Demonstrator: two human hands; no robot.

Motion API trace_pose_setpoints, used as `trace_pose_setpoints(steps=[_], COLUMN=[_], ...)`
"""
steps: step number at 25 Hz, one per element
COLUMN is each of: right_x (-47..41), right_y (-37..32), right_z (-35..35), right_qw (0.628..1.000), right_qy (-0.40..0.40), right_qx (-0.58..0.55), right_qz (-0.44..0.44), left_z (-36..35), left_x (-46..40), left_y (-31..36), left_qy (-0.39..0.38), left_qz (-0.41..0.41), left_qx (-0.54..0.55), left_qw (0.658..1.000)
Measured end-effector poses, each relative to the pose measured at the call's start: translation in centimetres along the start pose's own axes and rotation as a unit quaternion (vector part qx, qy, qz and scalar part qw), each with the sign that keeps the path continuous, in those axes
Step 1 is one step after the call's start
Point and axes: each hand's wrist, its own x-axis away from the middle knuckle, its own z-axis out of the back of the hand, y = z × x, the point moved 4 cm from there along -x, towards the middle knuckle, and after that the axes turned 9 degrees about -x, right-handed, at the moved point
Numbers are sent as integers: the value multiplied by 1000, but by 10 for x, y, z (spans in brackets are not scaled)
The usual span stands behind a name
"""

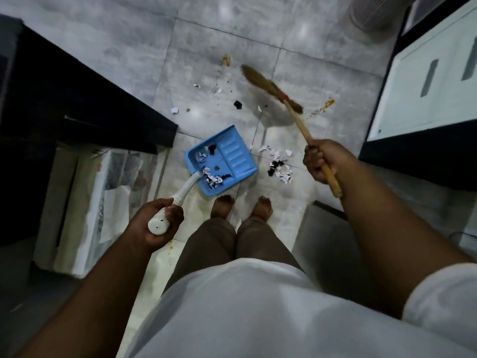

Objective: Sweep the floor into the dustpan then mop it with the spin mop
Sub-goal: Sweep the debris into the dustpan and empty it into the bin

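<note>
A blue dustpan (232,153) rests on the grey tiled floor (129,52) just ahead of my bare feet, with torn paper and black bits inside. My left hand (157,223) grips its white handle (184,189). My right hand (322,161) grips the wooden stick of a straw broom (260,78), whose blurred head is lifted over the floor beyond the dustpan. A pile of paper scraps (280,166) lies to the right of the dustpan. More scraps and orange stains (225,60) are scattered farther out.
A dark cabinet (64,86) stands on the left with stacked papers (103,197) below it. White appliances with dark edges (426,81) line the right side. A ribbed grey bin (374,14) sits at the top right. The walkway between them is narrow.
</note>
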Motion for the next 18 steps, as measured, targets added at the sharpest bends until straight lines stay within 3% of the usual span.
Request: trace_pose_setpoints(steps=[8,18], right_x=[-76,44], right_y=[-35,48], right_z=[-48,44], right_qw=[983,971], right_qy=[70,109], right_qx=[168,204], right_qz=[28,-58], left_z=[16,2], left_x=[-6,-2], left_y=[-22,-7], left_qy=[-9,-10], left_qz=[-2,-28], left_qx=[76,100], left_qw=[997,995])
